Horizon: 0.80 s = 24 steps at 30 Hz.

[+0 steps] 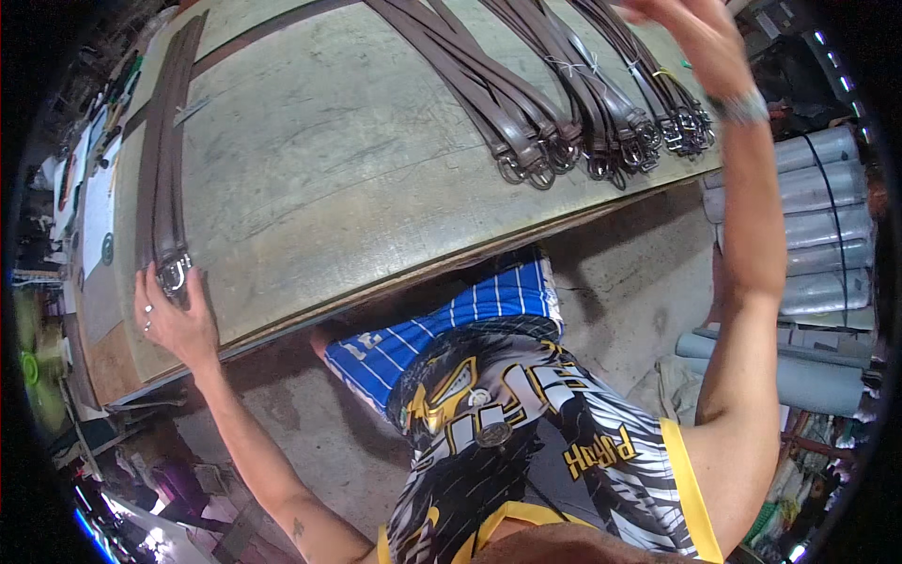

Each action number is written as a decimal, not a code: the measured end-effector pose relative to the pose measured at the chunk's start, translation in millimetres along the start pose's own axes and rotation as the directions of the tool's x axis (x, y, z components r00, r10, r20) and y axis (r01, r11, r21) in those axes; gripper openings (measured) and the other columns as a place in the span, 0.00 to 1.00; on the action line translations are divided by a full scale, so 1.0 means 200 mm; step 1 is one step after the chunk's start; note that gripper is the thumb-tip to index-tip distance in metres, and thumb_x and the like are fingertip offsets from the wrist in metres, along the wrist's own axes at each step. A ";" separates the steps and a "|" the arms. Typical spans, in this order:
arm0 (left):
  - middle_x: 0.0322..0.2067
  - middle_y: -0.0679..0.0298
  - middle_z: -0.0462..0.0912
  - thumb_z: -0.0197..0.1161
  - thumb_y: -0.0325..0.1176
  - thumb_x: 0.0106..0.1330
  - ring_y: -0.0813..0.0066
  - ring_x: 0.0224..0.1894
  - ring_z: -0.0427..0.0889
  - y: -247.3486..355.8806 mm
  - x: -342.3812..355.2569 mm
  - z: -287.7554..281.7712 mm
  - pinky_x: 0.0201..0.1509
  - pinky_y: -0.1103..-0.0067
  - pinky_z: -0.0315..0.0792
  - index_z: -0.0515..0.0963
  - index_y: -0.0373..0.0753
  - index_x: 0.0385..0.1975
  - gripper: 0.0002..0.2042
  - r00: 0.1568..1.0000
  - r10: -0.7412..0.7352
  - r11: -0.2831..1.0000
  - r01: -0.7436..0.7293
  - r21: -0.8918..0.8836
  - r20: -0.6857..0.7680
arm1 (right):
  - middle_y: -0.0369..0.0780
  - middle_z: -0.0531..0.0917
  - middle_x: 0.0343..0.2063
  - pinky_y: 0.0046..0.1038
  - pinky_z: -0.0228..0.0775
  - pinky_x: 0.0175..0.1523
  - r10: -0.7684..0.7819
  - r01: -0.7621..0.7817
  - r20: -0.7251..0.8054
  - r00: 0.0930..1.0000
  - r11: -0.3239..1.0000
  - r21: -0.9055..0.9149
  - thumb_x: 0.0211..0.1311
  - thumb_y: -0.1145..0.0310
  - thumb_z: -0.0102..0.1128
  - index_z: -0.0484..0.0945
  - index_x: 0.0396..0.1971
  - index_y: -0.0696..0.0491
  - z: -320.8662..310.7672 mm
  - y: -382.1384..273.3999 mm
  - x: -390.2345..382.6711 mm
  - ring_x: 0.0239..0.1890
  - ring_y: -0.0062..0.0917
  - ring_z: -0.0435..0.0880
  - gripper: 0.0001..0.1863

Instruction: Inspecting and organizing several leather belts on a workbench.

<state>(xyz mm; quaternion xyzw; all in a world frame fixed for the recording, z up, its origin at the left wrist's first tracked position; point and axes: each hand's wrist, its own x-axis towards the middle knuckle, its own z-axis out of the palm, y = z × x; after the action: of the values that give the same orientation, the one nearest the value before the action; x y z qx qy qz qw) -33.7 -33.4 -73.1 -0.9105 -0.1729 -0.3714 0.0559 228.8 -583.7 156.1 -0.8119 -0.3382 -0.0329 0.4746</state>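
On the left of the table lie brown leather belts [169,160], stretched lengthwise with a metal buckle [175,274] at the near end. My left hand [178,320] is closed around that buckle end, thumb on one side and ringed fingers on the other. High at the right, my right hand [693,38] is raised near the table's far right part. Its fingers reach leftward, apart, and are partly cut off by the picture's upper edge; I see nothing in them. Below it are belt bundles [601,94], their buckles gathered near the table's front edge, some tied with thin string.
The worn table [310,188] has its front edge close to my body. Another brown strap [263,33] crosses its far left part. Papers [97,226] lie at the left end. Plastic-wrapped rolls [817,226] and blue-grey rolls [808,381] are stacked at my right.
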 end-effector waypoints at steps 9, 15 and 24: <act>0.60 0.53 0.76 0.70 0.40 0.65 0.53 0.63 0.72 0.00 0.01 -0.06 0.68 0.62 0.62 0.77 0.37 0.57 0.23 0.999 0.026 0.997 -0.025 -0.069 0.019 | 0.36 0.81 0.36 0.32 0.74 0.48 0.694 -0.436 -0.471 0.545 0.714 0.547 0.73 0.65 0.55 0.78 0.42 0.49 -0.93 1.18 -2.75 0.40 0.22 0.80 0.06; 0.55 0.54 0.80 0.69 0.31 0.63 0.54 0.59 0.76 0.53 0.23 -0.12 0.64 0.65 0.68 0.79 0.36 0.50 0.16 0.942 0.330 0.875 -0.281 -0.395 0.062 | 0.41 0.85 0.32 0.25 0.77 0.25 0.402 -0.635 -0.887 0.227 0.752 0.178 0.72 0.73 0.53 0.70 0.48 0.55 -0.83 1.21 -2.72 0.23 0.24 0.83 0.08; 0.58 0.55 0.78 0.67 0.29 0.60 0.51 0.50 0.84 1.71 0.44 -0.01 0.51 0.63 0.80 0.75 0.39 0.50 0.18 0.541 0.841 0.306 -0.499 -0.811 -0.016 | 0.46 0.85 0.39 0.24 0.79 0.32 0.174 -0.092 -0.903 0.392 0.984 0.150 0.77 0.72 0.50 0.66 0.53 0.57 -0.10 1.05 -1.17 0.27 0.26 0.86 0.11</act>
<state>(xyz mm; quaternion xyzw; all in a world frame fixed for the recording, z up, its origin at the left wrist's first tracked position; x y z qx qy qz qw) 145.4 -329.2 -0.9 -0.8856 0.3941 -0.1422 -0.2004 176.5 -787.1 -77.9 -0.6679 0.0406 -0.4196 0.6133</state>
